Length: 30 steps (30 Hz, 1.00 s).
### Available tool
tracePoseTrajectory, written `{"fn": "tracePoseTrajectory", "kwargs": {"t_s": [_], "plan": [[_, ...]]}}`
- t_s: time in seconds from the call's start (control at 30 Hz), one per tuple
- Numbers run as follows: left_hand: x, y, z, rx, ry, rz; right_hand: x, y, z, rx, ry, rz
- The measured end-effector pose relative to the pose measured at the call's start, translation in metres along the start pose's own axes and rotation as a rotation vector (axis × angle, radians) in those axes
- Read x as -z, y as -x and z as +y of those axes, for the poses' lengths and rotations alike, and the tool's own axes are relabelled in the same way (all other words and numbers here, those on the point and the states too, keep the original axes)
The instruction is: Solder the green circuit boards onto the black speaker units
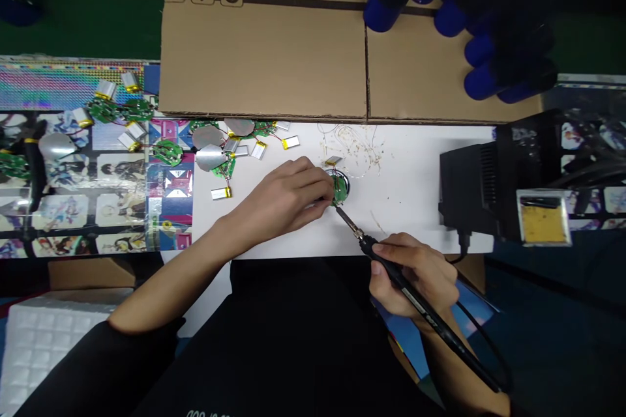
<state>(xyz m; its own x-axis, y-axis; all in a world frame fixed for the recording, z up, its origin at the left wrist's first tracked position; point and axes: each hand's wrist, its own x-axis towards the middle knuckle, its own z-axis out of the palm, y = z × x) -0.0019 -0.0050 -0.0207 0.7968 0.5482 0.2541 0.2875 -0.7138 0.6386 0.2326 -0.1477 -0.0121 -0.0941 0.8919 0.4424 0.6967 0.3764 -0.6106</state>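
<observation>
My right hand (415, 273) is closed around the black handle of a soldering iron (386, 260), which slants up to the left. The iron's metal tip meets the lower edge of a small round green circuit board (339, 190), or comes very close to it. At the board's left edge, the fingers of my left hand (300, 195) are pinched together; whatever lies between the fingertips is hidden. Just above the board is a small battery (333, 161) with yellow tape. A dark ring shows around the board's right side.
Several green boards with silver pouch batteries (221, 193) lie to the left. A cardboard box (264, 58) bears dark blue cylinders (381, 13) behind. Wire scraps (359, 150) litter the white surface (411, 189). At right stand a black soldering station (469, 182) and a yellow sponge (542, 221).
</observation>
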Motion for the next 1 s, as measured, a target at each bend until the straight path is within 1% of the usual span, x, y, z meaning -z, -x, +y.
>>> {"fn": "tracePoseTrajectory", "kwargs": {"t_s": [0.17,0.3,0.47,0.53,0.6,0.73,0.87,1.0], "plan": [[0.000,-0.001,0.000,-0.014,-0.019,0.002,-0.001,-0.005,-0.002,-0.078,-0.029,0.042],[0.001,-0.001,0.000,-0.012,-0.028,-0.006,0.003,-0.005,-0.004,-0.070,-0.025,0.087],[0.001,-0.002,0.001,0.004,-0.036,-0.027,0.008,-0.002,0.000,-0.005,-0.002,0.221],[0.002,-0.002,0.001,-0.003,-0.042,-0.023,0.008,0.001,0.004,-0.038,-0.010,0.288],[0.002,-0.002,0.001,-0.011,-0.047,-0.020,0.008,0.004,0.010,-0.088,-0.036,0.328],[0.003,-0.003,0.002,-0.007,-0.043,-0.027,0.008,0.010,0.018,-0.131,-0.073,0.353],[0.004,-0.002,0.002,0.007,-0.012,-0.040,0.006,0.008,0.023,-0.182,-0.085,0.358],[0.002,0.006,-0.001,0.058,0.045,-0.009,0.001,-0.001,0.027,-0.162,-0.118,0.397]]}}
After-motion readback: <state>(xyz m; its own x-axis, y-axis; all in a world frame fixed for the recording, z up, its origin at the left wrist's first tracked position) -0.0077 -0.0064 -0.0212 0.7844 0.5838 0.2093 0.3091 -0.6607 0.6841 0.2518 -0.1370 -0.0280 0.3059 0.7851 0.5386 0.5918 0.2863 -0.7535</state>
